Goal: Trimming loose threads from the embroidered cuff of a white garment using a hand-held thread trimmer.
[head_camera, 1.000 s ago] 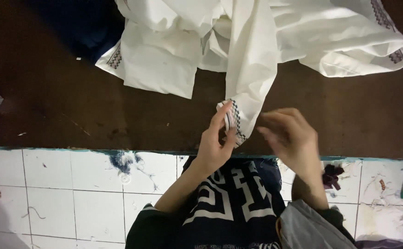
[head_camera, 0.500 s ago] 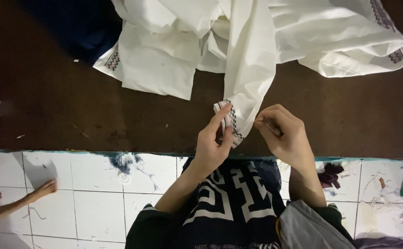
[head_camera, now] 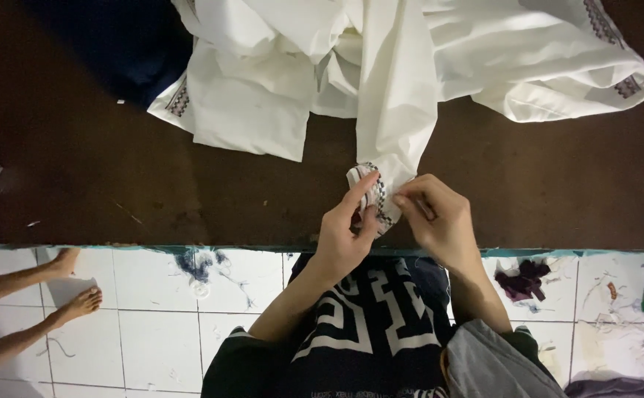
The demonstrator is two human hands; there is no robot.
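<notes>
Since half a second ago my hands have barely shifted, both staying pinched on the sleeve cuff, while at the left edge a second bare foot has come into view beside the first. My left hand [head_camera: 345, 234] grips the cuff [head_camera: 372, 193] from the left, thumb up against the patterned trim and fingers curled under the cloth. My right hand [head_camera: 440, 221] is closed on the same cuff from the right, fingertips pressed into the fabric just beside the left thumb; I cannot tell whether it holds anything besides the cloth. The cuff sits near the front edge of the table [head_camera: 115, 184], just past the edge closest to me, and it is the end of a sleeve that runs straight up the frame into the white shirt [head_camera: 322, 66]. That shirt lies crumpled across the far part of the dark brown table, with dark embroidered bands at its lower left corner and along the right hem. A dark blue cloth [head_camera: 115, 44] lies at the table's far left, touching the shirt. Below the table edge is a white tiled floor [head_camera: 152, 324] with scraps of thread on it, and a dark purple scrap [head_camera: 524, 280] lies on the tiles to the right. Another person's bare feet [head_camera: 78, 295] stand on the tiles at left.
</notes>
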